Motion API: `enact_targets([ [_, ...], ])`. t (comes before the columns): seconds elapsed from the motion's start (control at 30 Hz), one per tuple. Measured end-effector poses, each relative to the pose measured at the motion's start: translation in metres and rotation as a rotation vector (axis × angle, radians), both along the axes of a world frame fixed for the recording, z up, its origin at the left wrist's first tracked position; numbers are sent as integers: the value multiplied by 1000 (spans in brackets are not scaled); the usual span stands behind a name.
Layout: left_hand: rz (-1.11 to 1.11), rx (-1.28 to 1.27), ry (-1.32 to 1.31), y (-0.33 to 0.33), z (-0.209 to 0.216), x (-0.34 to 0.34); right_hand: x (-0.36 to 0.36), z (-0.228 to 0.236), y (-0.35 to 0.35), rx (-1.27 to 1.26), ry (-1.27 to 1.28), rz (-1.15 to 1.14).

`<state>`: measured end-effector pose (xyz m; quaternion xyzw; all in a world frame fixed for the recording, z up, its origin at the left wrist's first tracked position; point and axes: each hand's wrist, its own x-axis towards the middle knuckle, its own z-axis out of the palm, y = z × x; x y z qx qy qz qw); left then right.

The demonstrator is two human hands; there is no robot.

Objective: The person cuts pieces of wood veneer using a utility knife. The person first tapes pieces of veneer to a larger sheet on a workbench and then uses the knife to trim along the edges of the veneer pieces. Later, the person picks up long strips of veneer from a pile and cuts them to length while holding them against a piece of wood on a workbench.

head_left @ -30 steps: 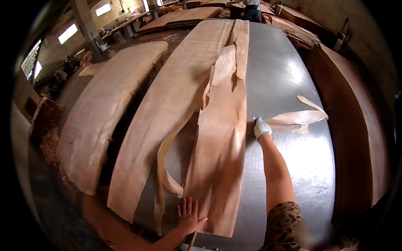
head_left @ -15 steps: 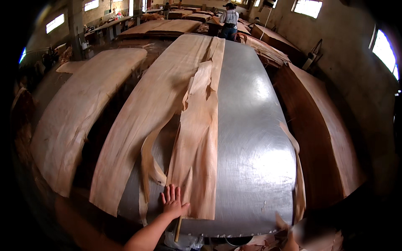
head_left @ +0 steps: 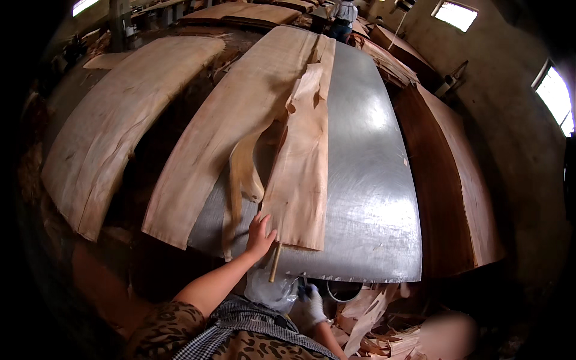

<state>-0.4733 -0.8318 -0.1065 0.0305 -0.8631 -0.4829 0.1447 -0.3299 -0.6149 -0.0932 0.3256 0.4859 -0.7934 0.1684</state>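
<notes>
My bare left hand (head_left: pixel 261 237) lies on the lower left corner of a pale wood veneer sheet (head_left: pixel 298 192), fingers loosely apart. That long sheet has a torn left edge and lies on a grey metal tabletop (head_left: pixel 372 198). A thin wooden stick (head_left: pixel 275 262) pokes out beneath its near end, beside my wrist. In a white glove with dark finger parts, my right hand (head_left: pixel 313 306) is closed below the table's front edge. A thin metallic piece rises from it, too small to name. Left of my left hand hangs a curled narrow veneer strip (head_left: pixel 241 174).
A wider veneer sheet (head_left: pixel 222 132) covers the table's left part. Veneer stacks flank it on the left (head_left: pixel 120 126) and right (head_left: pixel 447 180). Below the front edge are a clear plastic bag (head_left: pixel 270 290), a round rim (head_left: pixel 345 292) and veneer scraps (head_left: pixel 366 312). A person (head_left: pixel 343 18) stands far back.
The view has tilted downward. My right hand has come from the table's front right corner to the middle front. The narrow strip along the table's right edge is gone from there.
</notes>
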Motion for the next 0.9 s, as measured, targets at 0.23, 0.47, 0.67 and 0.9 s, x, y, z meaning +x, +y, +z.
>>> enact_targets([
  [0.23,308,72,10,-113,4,86,-42,6,-68,-239,189,217],
  [0.47,937,1088,-540,-240,-48,104,-100,89,-64,231,137,114],
  [0.67,740,1327,129,-267,-30,98,-105,122,-32,315,237,-32],
  [0.9,801,1310,-270,-271,-65,93,-82,63,75,457,223,3],
])
